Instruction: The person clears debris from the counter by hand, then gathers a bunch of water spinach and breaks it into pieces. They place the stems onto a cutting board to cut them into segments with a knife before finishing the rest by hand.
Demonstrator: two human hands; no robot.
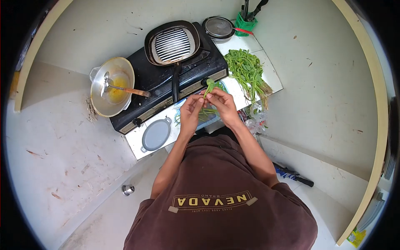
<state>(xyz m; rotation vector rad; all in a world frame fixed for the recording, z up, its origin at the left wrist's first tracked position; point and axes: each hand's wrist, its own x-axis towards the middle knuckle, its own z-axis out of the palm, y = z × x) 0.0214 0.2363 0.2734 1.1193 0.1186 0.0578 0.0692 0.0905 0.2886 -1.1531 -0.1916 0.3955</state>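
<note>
Pinching leafy sprig (210, 86) just above frame centre, left hand (192, 109) and right hand (223, 107) are both closed on it. Seems very light, soft, easily bruised; better to take by stem (206, 92), gently.

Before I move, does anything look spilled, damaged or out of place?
The wok juts past the left end of the stove, brown marks stain the wall, and a metal item sits oddly alone at lower left. No clear spill shows.
</note>
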